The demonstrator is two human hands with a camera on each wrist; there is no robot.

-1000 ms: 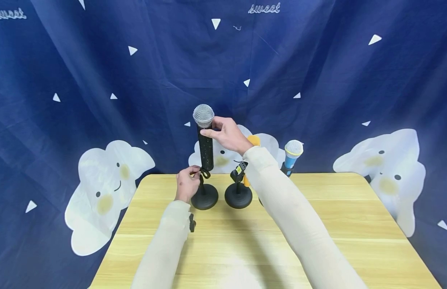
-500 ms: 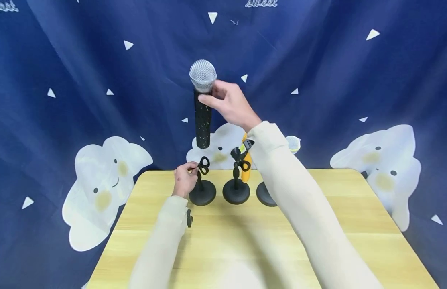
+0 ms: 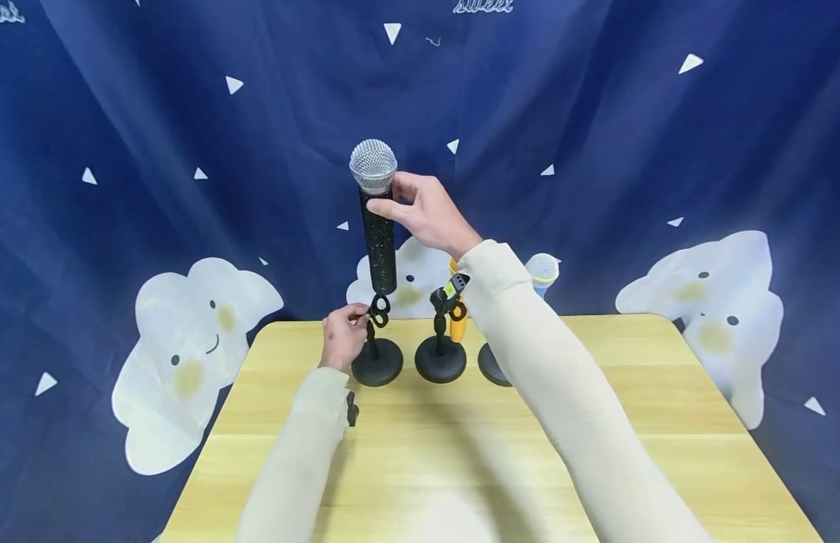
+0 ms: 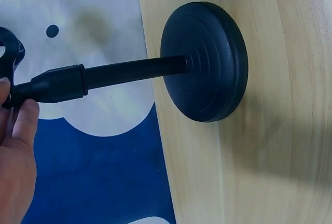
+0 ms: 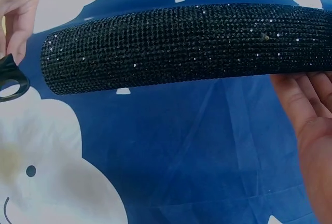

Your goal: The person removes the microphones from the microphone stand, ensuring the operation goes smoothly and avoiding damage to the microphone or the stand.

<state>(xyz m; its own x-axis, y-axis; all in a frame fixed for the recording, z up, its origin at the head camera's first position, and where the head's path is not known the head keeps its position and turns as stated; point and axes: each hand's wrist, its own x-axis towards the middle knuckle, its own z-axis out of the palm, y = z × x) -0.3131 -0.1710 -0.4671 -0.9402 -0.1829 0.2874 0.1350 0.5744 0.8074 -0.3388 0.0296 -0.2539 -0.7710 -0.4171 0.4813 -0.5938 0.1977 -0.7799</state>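
Observation:
My right hand (image 3: 427,211) holds a black sparkly microphone (image 3: 379,241) by the handle, just below its silver mesh head. The microphone is nearly upright, its lower end close above the clip (image 3: 379,311) of the leftmost black microphone stand. In the right wrist view the studded handle (image 5: 171,47) spans the picture, and its end stands apart from the clip (image 5: 13,81). My left hand (image 3: 341,335) pinches the stand at the clip. The left wrist view shows thumb and finger at the top of the pole, with the round base (image 4: 207,63) on the table.
A middle stand (image 3: 440,360) stands beside the left one, with an orange microphone (image 3: 458,328) behind it. Further right, a blue microphone with a white head (image 3: 542,270) and a stand base (image 3: 491,366) are partly hidden by my right sleeve. A dark blue curtain (image 3: 291,188) hangs behind the wooden table (image 3: 406,452).
The microphone rose from right at the left stand's clip to well above it, then came down partway. My left hand stays at the clip. The head view has shifted slightly.

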